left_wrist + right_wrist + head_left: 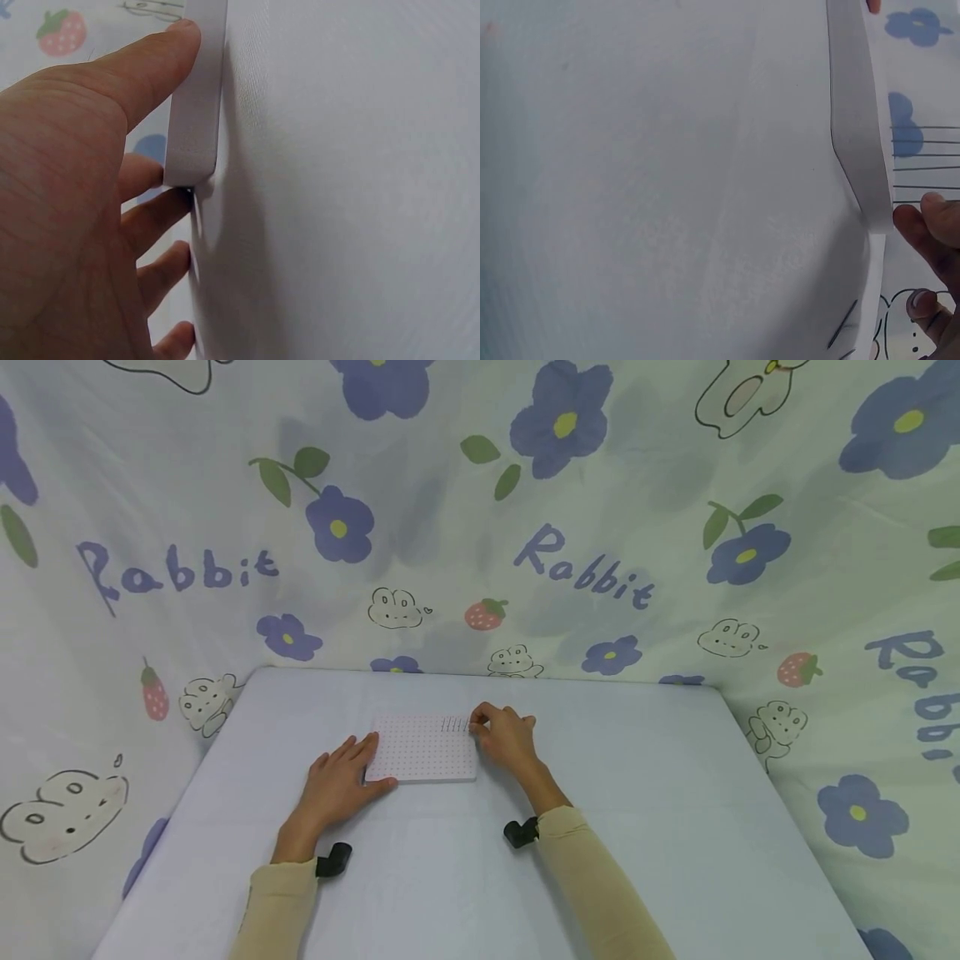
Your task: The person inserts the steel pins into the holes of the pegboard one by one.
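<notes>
A white board [420, 756] with a grid of small holes lies on the table. Several thin dark pins [453, 725] stand in a row near its far right corner. My left hand [336, 787] rests against the board's left end, thumb along the near edge and the other fingers spread. At the far right corner, my right hand [508, 739] pinches a pin [906, 202] at the end of the row between thumb and index finger. Seen from the right wrist, the pins rise upright from the board, parallel to each other.
Two dark pins [842, 324] lie loose on the white tablecloth [637, 760] beyond the board in the right wrist view. A patterned curtain [450, 510] hangs behind the table's far edge and along its sides.
</notes>
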Demonstrator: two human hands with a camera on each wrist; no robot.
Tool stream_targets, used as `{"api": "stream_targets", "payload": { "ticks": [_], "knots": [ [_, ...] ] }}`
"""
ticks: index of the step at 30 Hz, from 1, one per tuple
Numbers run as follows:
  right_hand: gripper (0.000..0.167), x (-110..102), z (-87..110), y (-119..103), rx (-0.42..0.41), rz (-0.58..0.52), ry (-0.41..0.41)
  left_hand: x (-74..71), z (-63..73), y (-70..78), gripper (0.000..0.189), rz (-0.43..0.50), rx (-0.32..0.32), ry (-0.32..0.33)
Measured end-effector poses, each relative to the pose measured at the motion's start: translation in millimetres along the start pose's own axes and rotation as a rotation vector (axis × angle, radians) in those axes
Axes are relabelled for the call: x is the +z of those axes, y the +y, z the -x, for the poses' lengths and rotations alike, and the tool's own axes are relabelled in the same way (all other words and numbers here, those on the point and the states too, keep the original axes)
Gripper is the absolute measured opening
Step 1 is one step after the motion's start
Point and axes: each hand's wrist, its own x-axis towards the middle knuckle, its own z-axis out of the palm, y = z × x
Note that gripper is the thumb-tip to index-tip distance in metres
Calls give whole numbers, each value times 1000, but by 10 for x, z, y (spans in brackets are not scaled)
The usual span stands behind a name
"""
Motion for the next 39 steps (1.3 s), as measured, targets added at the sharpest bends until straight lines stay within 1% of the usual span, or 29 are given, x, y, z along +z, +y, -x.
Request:
{"api": "stream_targets", "payload": {
  "ticks": [5, 11, 16, 19, 25, 36, 39],
  "knots": [
    [8, -37, 2, 18, 11, -25, -17, -4, 0, 7, 89, -3, 5, 0],
    [15, -157, -15, 72, 58, -124, -31, -19, 0, 4, 90, -6, 3, -4],
    [19, -252, -25, 182, 101, -207, -15, -8, -10, -15, 91, -11, 2, -5],
    [18, -286, -22, 267, 124, -227, 9, 5, -11, -33, 92, -12, 4, -4],
    [16, -321, 18, 414, 192, -226, 54, 11, -2, -41, 92, -14, 7, -4],
    [12, -330, 119, 625, 305, -170, 70, -1, -2, -10, 91, -9, 1, -9],
    [12, -339, 141, 658, 330, -154, 60, -1, -8, -13, 91, -10, 5, -7]
  ]
}}
